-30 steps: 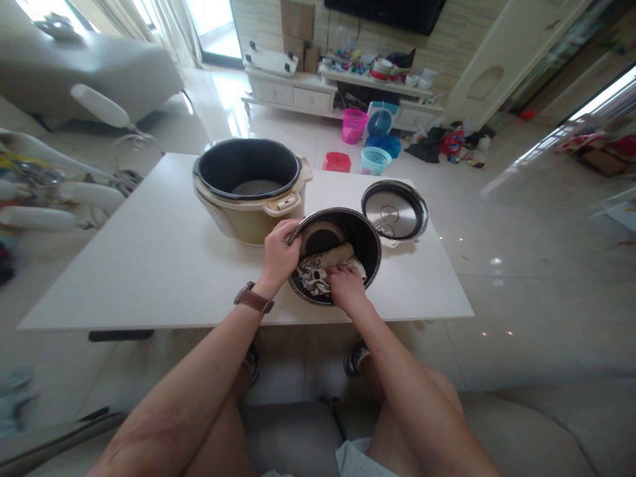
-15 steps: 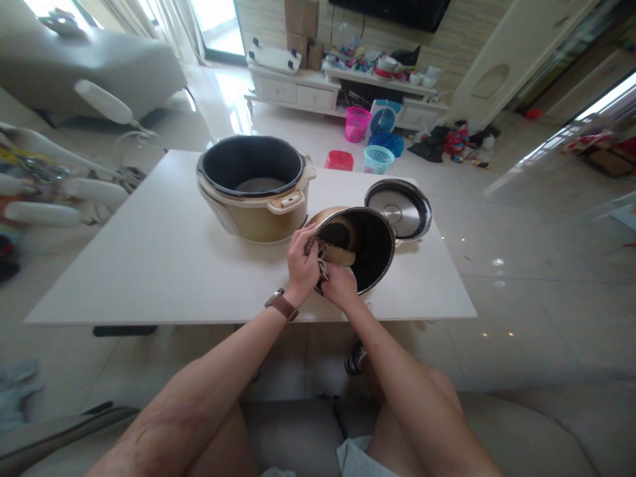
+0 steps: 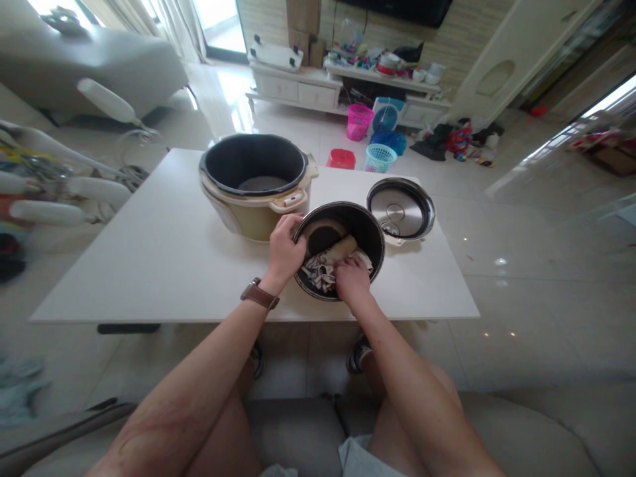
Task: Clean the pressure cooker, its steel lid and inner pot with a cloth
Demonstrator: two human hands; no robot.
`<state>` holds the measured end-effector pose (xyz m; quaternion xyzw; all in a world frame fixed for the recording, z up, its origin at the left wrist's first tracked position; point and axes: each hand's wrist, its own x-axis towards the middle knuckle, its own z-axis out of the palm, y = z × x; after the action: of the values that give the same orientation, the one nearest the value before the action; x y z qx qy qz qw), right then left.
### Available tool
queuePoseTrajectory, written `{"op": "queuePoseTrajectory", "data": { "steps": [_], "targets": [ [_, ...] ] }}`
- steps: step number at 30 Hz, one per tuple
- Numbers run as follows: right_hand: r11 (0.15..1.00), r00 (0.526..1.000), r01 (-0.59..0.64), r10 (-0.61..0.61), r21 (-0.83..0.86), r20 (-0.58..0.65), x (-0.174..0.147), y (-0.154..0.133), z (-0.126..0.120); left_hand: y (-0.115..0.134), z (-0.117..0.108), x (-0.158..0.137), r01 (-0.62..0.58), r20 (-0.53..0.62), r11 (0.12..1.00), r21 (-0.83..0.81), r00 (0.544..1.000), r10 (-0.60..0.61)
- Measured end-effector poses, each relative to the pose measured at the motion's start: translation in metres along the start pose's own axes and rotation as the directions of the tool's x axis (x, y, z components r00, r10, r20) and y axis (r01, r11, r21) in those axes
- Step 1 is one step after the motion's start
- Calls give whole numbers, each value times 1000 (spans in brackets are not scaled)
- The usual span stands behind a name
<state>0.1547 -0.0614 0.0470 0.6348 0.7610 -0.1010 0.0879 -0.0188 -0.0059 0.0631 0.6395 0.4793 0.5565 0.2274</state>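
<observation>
"What is hidden about the inner pot [image 3: 370,233]?"

"Its underside. It leans with its mouth toward the person, just in from the near edge of the bench [image 3: 149,265]; whether it rests there cannot be told."

"And the cloth [image 3: 320,271]?"

"Inside the pot, bunched low, partly covered by the right hand [image 3: 352,279]. The tan roll [image 3: 342,248] along its upper side could be a fold or a separate thing."

"How is that hand set?"

"Back upward, forearm slanting in from the lower right, fingers curled closed on the cloth, their tips lost in its folds."

"The left hand [image 3: 287,249]?"

"Clamped on the pot's left rim, wrist bent beneath a brown-strapped watch [image 3: 260,293]; some fingers pass out of sight behind the wall. It also covers a lower corner of the cooker body [image 3: 243,215]."

"The lid [image 3: 403,207]?"

"Inner side up, beyond the pot to the right."
</observation>
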Motion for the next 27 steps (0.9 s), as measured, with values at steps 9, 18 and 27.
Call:
{"op": "queuePoseTrajectory", "data": {
  "steps": [9, 18, 27],
  "targets": [
    [999, 1000, -1, -1, 45, 30, -2, -10, 2, 3, 11, -16, 93, -60, 985, -144, 993, -102],
    [944, 999, -19, 29, 329, -26, 4, -23, 1, 7, 36, -42, 13, -147, 988, -156, 989, -37],
    [995, 998, 10, -16, 101, 63, -3, -14, 4, 10, 7, -6, 53, -113, 998, 33, 992, -49]
  ]
}}
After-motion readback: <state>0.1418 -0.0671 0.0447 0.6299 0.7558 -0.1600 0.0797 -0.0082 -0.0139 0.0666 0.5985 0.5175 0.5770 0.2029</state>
